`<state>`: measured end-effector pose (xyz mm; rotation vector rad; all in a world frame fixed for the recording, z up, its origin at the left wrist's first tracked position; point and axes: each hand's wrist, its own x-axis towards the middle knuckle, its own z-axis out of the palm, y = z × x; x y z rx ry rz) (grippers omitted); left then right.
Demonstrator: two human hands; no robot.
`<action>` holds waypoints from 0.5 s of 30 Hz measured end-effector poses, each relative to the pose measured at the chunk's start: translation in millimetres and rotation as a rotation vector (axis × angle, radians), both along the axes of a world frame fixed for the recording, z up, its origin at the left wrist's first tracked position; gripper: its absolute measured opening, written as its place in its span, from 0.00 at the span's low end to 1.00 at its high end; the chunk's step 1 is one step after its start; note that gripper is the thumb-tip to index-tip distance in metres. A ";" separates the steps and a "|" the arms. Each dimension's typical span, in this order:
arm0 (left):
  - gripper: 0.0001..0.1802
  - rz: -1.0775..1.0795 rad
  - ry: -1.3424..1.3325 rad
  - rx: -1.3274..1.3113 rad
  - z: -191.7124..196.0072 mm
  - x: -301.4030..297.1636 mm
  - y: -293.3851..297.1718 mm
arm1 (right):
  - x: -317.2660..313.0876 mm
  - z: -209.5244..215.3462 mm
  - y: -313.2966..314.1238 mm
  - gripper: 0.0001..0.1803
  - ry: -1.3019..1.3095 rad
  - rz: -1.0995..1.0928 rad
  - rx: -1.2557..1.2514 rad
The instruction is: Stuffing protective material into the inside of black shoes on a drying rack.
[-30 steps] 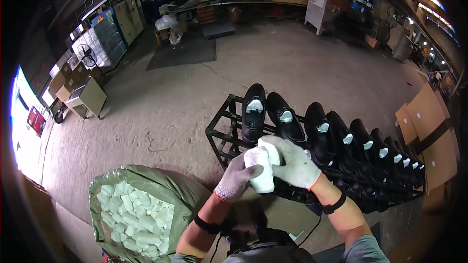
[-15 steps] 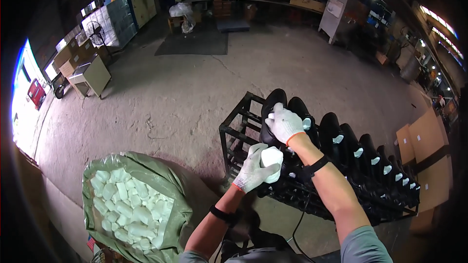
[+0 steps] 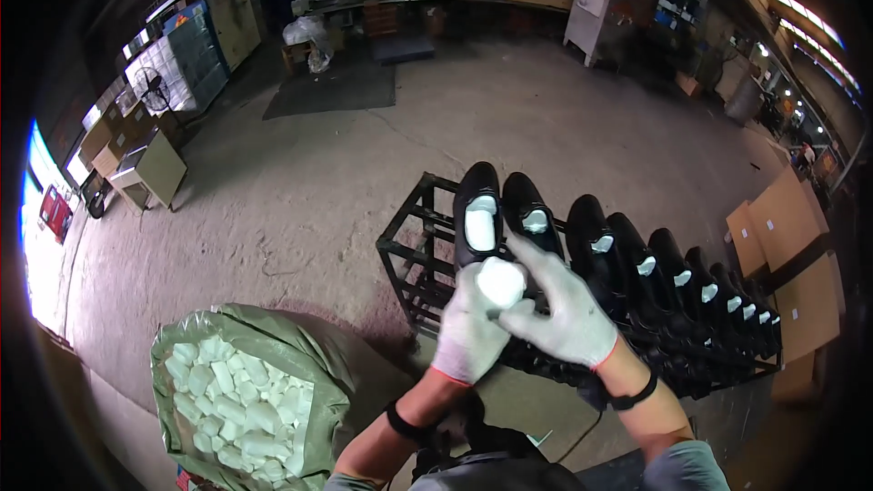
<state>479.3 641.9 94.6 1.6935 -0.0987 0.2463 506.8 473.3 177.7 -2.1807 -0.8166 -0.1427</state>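
Hands back together: left hand (image 3: 470, 332) grips white foam wad (image 3: 500, 282), right hand (image 3: 564, 309) fingers now pinch it near black shoes (image 3: 479, 214) on rack (image 3: 409, 259).

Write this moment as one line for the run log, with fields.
left hand: holds white wad | right hand: on same wad | black shoes: in row on black rack | green bag: open, full of wads
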 end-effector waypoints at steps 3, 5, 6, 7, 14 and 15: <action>0.52 0.085 -0.256 0.288 -6.4 5.7 -54.0 | -14.7 -26.3 -28.1 0.40 -0.049 -0.199 0.108; 0.55 0.108 -0.302 0.332 -7.5 7.6 -82.9 | -10.0 -16.7 -38.9 0.37 0.109 -0.348 0.282; 0.56 0.044 -0.275 0.262 -2.1 6.0 -91.1 | -2.1 -20.4 -52.0 0.36 0.191 -0.343 0.359; 0.55 0.072 -0.305 0.261 -8.7 11.2 -93.6 | 7.7 -19.3 -59.9 0.36 0.163 -0.362 0.299; 0.52 0.138 -0.353 0.203 -7.0 23.7 -88.3 | 82.2 -32.0 -62.0 0.32 -0.240 -0.519 0.147; 0.51 0.140 -0.332 0.229 -10.2 15.9 -75.4 | 99.0 -41.6 -58.0 0.32 -0.242 -0.519 0.208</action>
